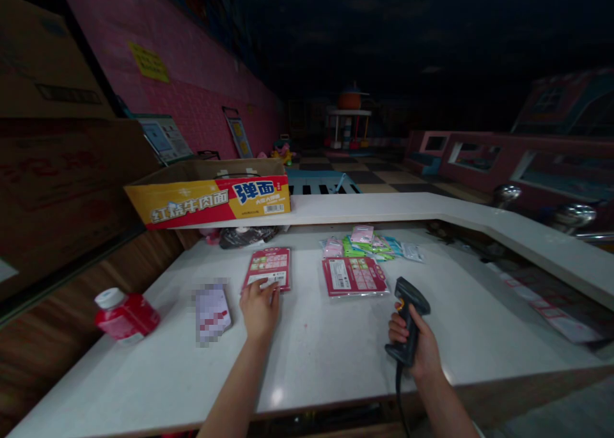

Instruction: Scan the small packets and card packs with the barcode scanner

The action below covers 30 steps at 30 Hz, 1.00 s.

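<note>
My left hand [259, 309] rests on the white counter [336, 361], its fingertips touching the near edge of a red-and-white packet [268, 267]; the fingers lie fairly flat. A black handheld barcode scanner [409, 316] stands upright in my right hand [416, 345], which is wrapped round its handle, the head facing away from me. A second red packet [354, 275] lies flat just beyond the scanner. Behind it sits a small heap of pastel packets [371, 242].
A red bottle with a white cap [125, 316] lies at the left. A blurred card [212, 311] lies beside my left hand. A yellow-red carton [211, 194] stands on the raised ledge [432, 208]. A dark bag [247, 235] sits under it. Cardboard boxes [52, 169] stack at left.
</note>
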Tool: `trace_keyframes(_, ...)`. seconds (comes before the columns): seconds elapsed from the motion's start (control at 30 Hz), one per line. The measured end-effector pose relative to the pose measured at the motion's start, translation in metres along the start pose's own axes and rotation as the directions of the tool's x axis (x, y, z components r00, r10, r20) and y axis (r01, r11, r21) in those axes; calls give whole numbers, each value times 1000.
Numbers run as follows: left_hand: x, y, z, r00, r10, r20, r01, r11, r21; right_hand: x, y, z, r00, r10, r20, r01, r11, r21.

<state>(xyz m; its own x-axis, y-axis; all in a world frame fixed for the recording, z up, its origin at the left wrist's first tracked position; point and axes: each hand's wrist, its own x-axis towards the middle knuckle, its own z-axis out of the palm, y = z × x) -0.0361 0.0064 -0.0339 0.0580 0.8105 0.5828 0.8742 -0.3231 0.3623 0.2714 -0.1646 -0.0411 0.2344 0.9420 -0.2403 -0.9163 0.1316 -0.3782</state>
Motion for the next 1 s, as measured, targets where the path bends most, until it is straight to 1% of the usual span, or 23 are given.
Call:
trace_keyframes(0.07,1,9,3,999,49,1,-48,995,-83,2,0,0,1000,4,2,-4,1000,4)
trace_keyframes(0.13,2,26,9,992,93,85,-73,974,-216,4,0,1,1000,13,8,-13,1000,13)
trace_keyframes(0.17,3,36,13,985,101,143,-56,956,-289,4,0,1,1000,19,13,-19,1000,14)
trace_keyframes(0.23,7,61,23,960,74,270,37,922,-385,6,0,1,999,29,27,-29,1000,7)
trace_keyframes(0.3,14,87,33,927,-5,375,149,922,-357,7,1,1,999,28,40,-28,1000,-6)
trace_keyframes(0.4,26,119,44,870,-156,468,261,950,-169,8,1,0,999,5,44,-4,1000,-18)
trace_keyframes(0.47,34,131,49,819,-251,517,336,939,-76,9,2,-1,999,-8,44,9,1000,-27)
trace_keyframes(0.53,39,136,53,783,-297,547,389,919,-58,10,3,-2,999,-11,44,13,999,-35)
trace_keyframes(0.57,41,136,55,780,-302,548,401,913,-68,11,3,-2,999,-11,43,12,999,-37)
trace_keyframes(0.63,43,132,58,786,-292,546,405,909,-97,12,3,-1,999,-8,39,10,999,-43)
trace_keyframes(0.73,46,123,62,776,-261,575,392,913,-115,13,2,1,1000,-8,30,10,998,-60)
trace_keyframes(0.77,46,120,62,779,-253,573,386,915,-121,13,2,1,1000,-10,27,12,998,-63)
trace_keyframes(0.83,47,114,63,802,-260,537,401,902,-163,13,2,1,1000,-12,24,14,998,-62)
trace_keyframes(0.87,48,112,62,806,-282,520,442,872,-212,13,2,1,1000,-12,24,14,998,-59)
trace_keyframes(0.9,48,110,62,786,-321,529,520,806,-284,12,2,1,1000,-13,24,14,998,-55)
trace_keyframes(0.93,49,108,61,739,-361,568,618,699,-359,12,2,1,1000,-12,25,13,999,-50)
trace_keyframes(1.0,51,104,58,607,-392,691,785,432,-444,12,2,1,1000,-10,25,11,999,-37)
